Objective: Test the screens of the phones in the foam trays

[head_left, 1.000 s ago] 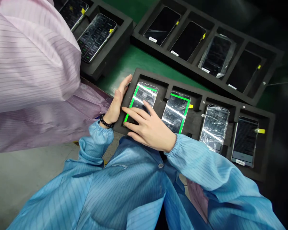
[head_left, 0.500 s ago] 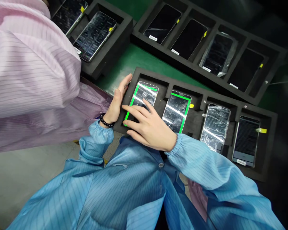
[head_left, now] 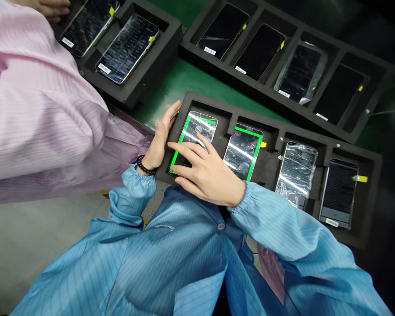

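Note:
A black foam tray [head_left: 213, 103] lies slanted before me with several phones in its slots. My left hand [head_left: 159, 142] rests along the tray's left end, fingers extended. Over the leftmost phone [head_left: 199, 127], whose screen shows a green border, my right hand [head_left: 206, 171] is spread, with a fingertip at the screen's lower left. The second phone [head_left: 243, 147] also has green edges and a yellow tab. Further right sit a film-wrapped phone [head_left: 296, 171] and a phone with a grey screen [head_left: 339, 191] and a yellow tab.
Another black tray [head_left: 256, 94] with several dark phones stands behind on the green table [head_left: 164, 92]. At the upper left, a tray [head_left: 134, 94] holds two visible phones, beside a person in a pink striped sleeve [head_left: 46, 105], whose hand [head_left: 54, 8] shows at the top.
The person in pink has shifted left, uncovering more of the upper-left phones and bringing a hand into view. My right hand has moved very slightly; my left hand stays in place.

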`<state>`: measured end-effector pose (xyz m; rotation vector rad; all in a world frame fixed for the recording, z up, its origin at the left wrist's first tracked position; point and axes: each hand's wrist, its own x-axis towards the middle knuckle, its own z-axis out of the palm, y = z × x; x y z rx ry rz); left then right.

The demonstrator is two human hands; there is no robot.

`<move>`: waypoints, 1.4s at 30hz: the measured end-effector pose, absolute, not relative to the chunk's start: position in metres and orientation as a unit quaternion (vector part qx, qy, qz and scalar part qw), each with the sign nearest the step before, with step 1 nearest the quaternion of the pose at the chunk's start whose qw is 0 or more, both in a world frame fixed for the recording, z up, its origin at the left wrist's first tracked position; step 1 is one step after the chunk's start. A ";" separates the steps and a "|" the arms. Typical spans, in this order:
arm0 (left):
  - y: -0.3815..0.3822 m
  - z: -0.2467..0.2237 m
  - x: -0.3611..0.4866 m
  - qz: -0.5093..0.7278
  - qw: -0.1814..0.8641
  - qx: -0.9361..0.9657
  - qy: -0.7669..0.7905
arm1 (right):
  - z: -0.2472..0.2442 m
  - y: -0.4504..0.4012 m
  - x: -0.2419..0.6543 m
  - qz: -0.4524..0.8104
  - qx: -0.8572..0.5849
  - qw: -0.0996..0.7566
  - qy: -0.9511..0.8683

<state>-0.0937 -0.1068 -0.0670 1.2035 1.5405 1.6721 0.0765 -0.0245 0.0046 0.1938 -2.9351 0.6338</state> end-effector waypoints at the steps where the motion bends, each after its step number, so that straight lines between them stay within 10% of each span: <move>1: -0.107 -0.067 -0.094 0.624 0.278 0.453 0.573 | 0.003 -0.026 0.076 0.205 0.071 0.060 -0.974; 42: -0.106 -0.069 -0.089 0.651 0.294 0.427 0.554 | 0.007 0.044 0.092 0.044 -0.170 0.038 -0.984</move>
